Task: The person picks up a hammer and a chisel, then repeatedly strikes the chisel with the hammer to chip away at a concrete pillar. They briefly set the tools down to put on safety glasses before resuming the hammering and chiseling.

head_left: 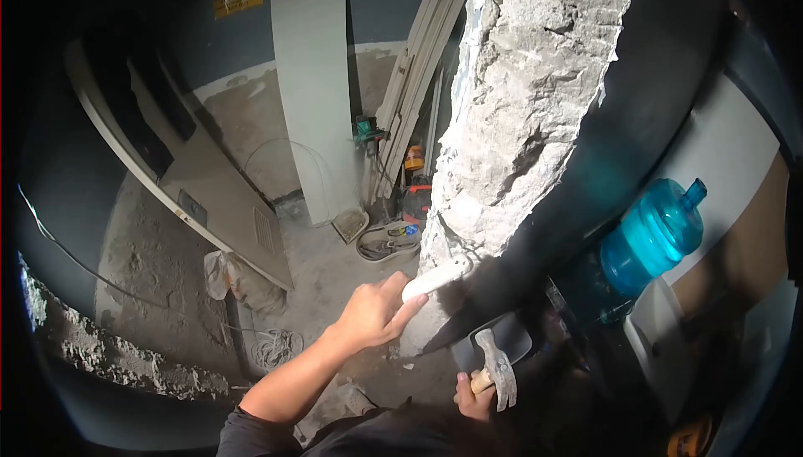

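My left hand (374,313) is closed round a white, dusty tool (437,280), whose far end reaches the lower part of a rough, chipped wall edge (535,106). What kind of tool it is I cannot make out. Lower and to the right, my right hand (475,398) grips a claw hammer (498,367) by its light handle, close below the metal head. The hammer is apart from the white tool and the wall edge. Bare, broken masonry shows all along the edge between dark painted sides.
A blue water bottle (652,238) stands at the right. Behind the wall edge are a tall pale panel (314,106), leaning boards (422,64) and a basin of tools (388,242). A door (222,181), a sack (251,281) and coiled wire (276,348) are at the left.
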Demonstrator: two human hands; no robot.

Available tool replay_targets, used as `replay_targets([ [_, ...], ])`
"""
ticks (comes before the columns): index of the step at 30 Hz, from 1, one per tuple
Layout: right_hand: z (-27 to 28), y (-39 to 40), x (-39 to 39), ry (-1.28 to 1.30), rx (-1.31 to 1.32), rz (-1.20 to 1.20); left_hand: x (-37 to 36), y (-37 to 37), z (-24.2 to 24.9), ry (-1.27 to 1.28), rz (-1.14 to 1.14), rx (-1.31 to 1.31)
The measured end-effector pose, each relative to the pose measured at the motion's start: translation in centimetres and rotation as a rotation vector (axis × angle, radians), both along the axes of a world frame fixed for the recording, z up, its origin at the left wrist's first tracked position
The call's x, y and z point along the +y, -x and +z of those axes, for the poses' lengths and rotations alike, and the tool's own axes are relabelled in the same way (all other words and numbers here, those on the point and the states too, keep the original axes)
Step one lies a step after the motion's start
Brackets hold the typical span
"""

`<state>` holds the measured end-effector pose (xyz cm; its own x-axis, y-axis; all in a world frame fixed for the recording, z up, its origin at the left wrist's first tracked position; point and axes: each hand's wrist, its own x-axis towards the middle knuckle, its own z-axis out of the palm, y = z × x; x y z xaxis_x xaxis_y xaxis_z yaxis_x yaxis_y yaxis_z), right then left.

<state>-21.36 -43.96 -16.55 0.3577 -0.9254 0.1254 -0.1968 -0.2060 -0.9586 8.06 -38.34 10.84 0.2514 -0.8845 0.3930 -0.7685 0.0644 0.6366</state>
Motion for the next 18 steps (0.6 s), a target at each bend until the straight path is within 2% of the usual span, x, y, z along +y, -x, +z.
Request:
replay_targets([
  [2, 0.0, -0.1, -0.2, -0.004, 0.059, 0.045, 0.2, 0.2, 0.6, 0.025, 0.0, 0.136],
  [7, 5.0, -0.9, -0.5, 0.165, 0.138, 0.12, 0.4, 1.5, 1.8, -0.013, -0.013, 0.161],
  [9, 4.4, -0.6, -0.7, 0.401, 0.236, 0.117, 0.2, 2.3, 1.5, -0.057, -0.037, 0.182],
  [11, 3.8, -0.1, -0.8, 0.43, 0.25, 0.105, -0.5, 2.9, -0.5, 0.184, -0.128, 0.112],
  [12, 3.9, 0.2, -0.9, 0.464, 0.261, 0.095, -0.9, 3.2, -1.0, 0.227, -0.146, 0.096],
  [15, 4.5, 0.9, -1.4, 0.499, 0.222, 0.022, -1.1, 4.4, -0.9, 0.198, -0.085, 0.007],
  [16, 9.4, 0.4, -2.5, 1.307, 0.394, 0.017, -1.1, 4.6, -0.9, 0.2, -0.088, 0.009],
  [18, 8.9, 1.2, -3.0, 1.386, 0.434, -0.018, -1.1, 5.2, -0.9, 0.162, -0.007, 0.101],
])
